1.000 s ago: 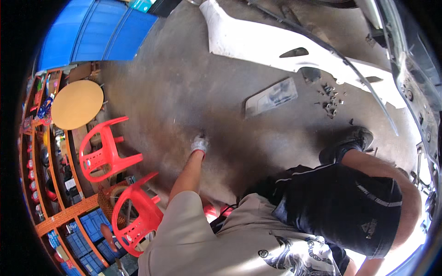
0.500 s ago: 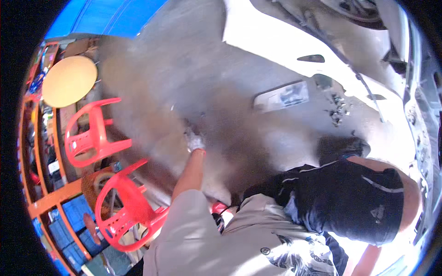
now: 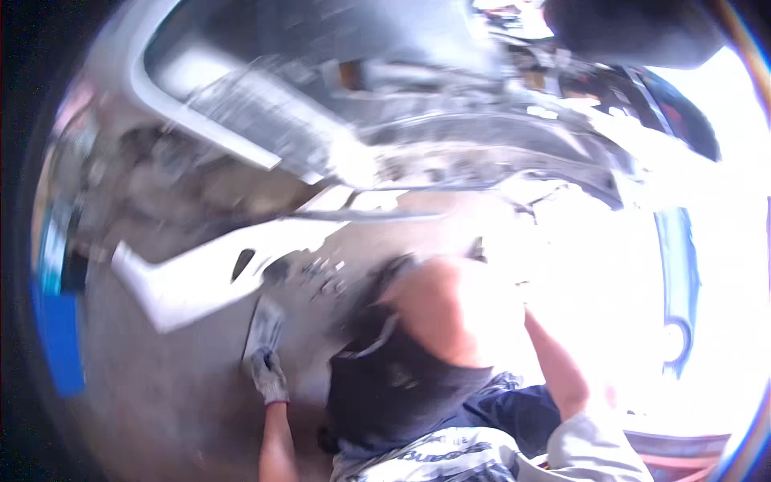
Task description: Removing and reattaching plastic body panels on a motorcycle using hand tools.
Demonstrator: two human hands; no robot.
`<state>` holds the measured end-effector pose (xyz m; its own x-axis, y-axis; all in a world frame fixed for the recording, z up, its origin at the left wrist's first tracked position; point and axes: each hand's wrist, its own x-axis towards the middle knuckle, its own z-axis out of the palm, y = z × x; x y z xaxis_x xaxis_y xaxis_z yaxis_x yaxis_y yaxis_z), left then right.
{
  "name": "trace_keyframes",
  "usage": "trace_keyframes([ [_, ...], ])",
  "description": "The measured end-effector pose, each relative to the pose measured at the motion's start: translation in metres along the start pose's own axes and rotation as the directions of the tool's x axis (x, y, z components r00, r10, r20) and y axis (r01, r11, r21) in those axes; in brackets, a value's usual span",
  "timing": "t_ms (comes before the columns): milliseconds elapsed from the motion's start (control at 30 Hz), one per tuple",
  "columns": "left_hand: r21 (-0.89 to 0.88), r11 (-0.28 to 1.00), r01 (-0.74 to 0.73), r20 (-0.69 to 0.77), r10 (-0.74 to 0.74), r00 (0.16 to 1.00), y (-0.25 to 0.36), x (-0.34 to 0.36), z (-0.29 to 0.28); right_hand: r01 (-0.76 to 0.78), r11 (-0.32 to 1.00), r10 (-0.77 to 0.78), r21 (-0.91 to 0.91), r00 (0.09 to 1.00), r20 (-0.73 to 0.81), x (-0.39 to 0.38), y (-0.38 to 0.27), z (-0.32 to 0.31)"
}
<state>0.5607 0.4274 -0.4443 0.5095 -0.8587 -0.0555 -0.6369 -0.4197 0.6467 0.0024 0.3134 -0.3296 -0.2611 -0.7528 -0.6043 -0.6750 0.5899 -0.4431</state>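
Observation:
My left hand (image 3: 269, 376), in a grey-white work glove with a red cuff, hangs at the lower left with dark fingertips. It overlaps the near end of a flat, pale rectangular piece (image 3: 265, 320) with a dark rim; whether it touches this cannot be told. Blur hides how its fingers lie. My right forearm (image 3: 556, 353) reaches up at centre right, and its hand is lost in strong glare. Between the arms show a bare knee (image 3: 446, 309) and black cloth (image 3: 401, 381).
A long white car body panel (image 3: 205, 281) with an oval hole lies on the floor ahead. Small dark pieces (image 3: 325, 277) are scattered beside it. Beyond stands a car (image 3: 482, 145) with bare, exposed parts. A blue object (image 3: 60, 341) is at far left.
The view has swung right, bringing the car into the middle; the red chairs and shelves have gone out of view. My left hand now overlaps the pale piece, and my right forearm shows raised.

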Motion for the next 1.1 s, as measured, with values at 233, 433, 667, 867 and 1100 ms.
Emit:
trace_keyframes([
  [233, 0.408, 0.663, -0.627, -0.016, 0.692, 0.722, 0.029, 0.078, 0.152, 0.286, 0.792, -0.323, -0.540, 0.946, 0.028, -0.001, 0.020, 0.001],
  [433, 0.122, 0.652, -0.748, -0.004, 0.754, 0.657, 0.128, 0.136, 0.155, 0.244, 0.942, -0.261, -0.229, 0.964, -0.047, 0.004, 0.055, 0.002],
  [667, -0.090, 0.682, -0.726, 0.148, 0.730, 0.667, 0.162, 0.158, 0.088, 0.007, 0.919, 0.041, 0.394, 0.993, -0.113, 0.011, 0.122, -0.002],
  [867, -0.191, 0.748, -0.635, 0.248, 0.663, 0.706, 0.235, 0.166, 0.002, -0.290, 0.940, 0.330, 0.178, 0.903, -0.275, 0.008, 0.107, -0.008],
  [1100, -0.397, 0.756, -0.521, 0.229, 0.631, 0.741, 0.384, 0.139, -0.064, -0.135, 0.977, 0.177, 0.165, 0.945, -0.274, 0.006, 0.037, 0.060],
])
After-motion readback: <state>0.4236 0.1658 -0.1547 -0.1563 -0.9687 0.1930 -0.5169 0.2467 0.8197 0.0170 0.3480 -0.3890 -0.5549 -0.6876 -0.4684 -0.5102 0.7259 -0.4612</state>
